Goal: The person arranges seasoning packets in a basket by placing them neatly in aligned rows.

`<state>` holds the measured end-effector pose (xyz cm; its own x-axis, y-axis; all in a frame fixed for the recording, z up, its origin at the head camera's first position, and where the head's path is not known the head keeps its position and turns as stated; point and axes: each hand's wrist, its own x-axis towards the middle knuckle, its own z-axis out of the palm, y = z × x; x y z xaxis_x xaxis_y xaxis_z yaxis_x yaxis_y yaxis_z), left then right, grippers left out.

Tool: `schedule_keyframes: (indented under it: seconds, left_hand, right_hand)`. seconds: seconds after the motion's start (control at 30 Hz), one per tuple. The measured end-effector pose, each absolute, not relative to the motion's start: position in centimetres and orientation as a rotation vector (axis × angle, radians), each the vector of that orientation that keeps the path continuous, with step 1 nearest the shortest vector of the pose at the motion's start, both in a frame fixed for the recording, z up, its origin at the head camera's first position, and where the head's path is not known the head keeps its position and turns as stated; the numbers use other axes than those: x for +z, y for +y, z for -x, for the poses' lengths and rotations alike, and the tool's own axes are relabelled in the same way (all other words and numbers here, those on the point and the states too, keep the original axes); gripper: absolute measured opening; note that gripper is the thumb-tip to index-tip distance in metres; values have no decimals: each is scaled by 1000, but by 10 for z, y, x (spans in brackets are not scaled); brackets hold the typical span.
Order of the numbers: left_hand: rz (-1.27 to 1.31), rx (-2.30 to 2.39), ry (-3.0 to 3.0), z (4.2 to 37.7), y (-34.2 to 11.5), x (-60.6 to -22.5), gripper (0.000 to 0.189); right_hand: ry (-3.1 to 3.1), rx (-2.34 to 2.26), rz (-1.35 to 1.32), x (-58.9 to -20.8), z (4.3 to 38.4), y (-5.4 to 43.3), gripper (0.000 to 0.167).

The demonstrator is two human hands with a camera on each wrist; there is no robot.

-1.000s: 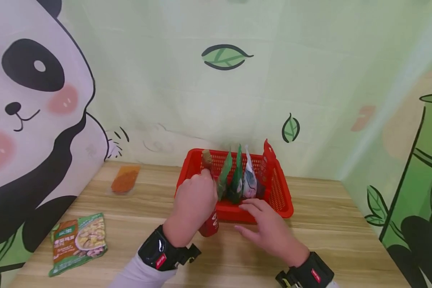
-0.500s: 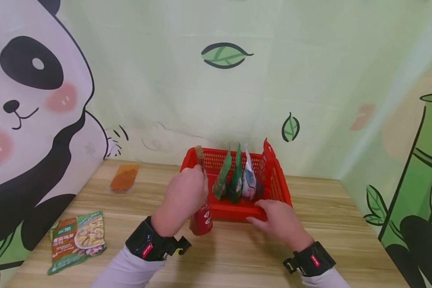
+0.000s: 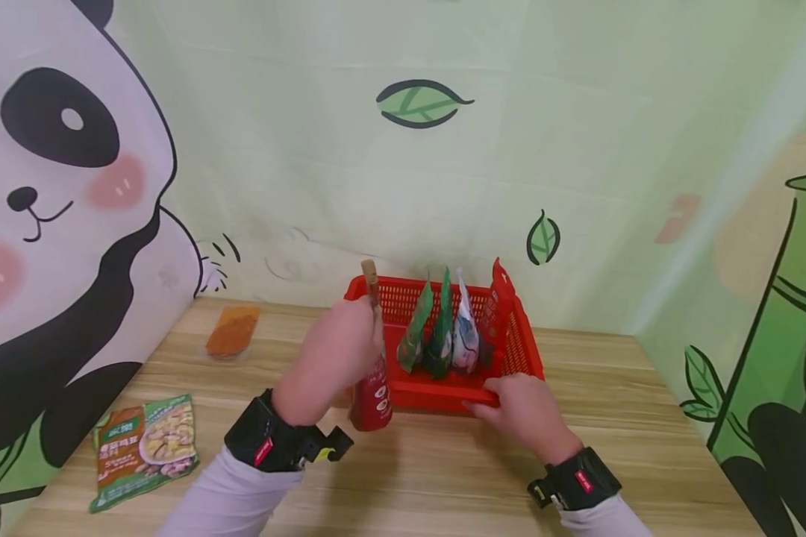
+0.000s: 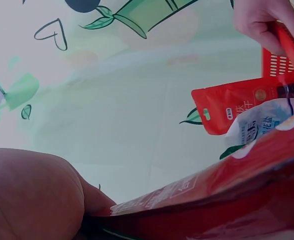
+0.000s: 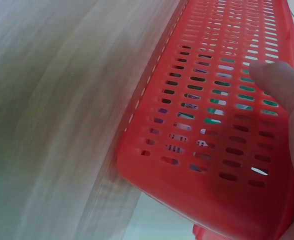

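My left hand (image 3: 339,347) pinches a red food packet (image 3: 372,399) near its top and holds it upright at the basket's left front corner. In the left wrist view the packet (image 4: 207,185) stretches out from the fingers, with white lettering on it. My right hand (image 3: 527,414) grips the front rim of the red plastic basket (image 3: 436,399), thumb outside against the slotted wall. Standing in the basket are two green packets (image 3: 415,335), a white-and-blue packet (image 3: 466,343) and another red packet (image 3: 499,306).
On the wooden table (image 3: 443,485) to the left lie a green-and-brown food packet (image 3: 149,451) and a small clear pouch with orange contents (image 3: 233,332). A printed cloth wall (image 3: 295,186) stands right behind the basket.
My left hand has moved left with the red packet, from over the basket's front to its left corner. My right hand has shifted right and taken hold of the front rim.
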<state>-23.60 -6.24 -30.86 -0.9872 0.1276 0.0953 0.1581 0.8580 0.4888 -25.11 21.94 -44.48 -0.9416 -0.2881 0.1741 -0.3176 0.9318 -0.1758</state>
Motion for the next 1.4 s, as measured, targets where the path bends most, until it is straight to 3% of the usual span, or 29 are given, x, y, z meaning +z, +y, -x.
schedule_keyframes:
  seconds: [0.83,1.4]
  left_hand:
    - [324,-755,-3023,316,-65,-291,25]
    - [150,-956,-3134,373,-54,-333,28]
  right_hand:
    - [-2786,121,-592,-450,254,221,21]
    - [-2757,118,-601,-453,256,225,20]
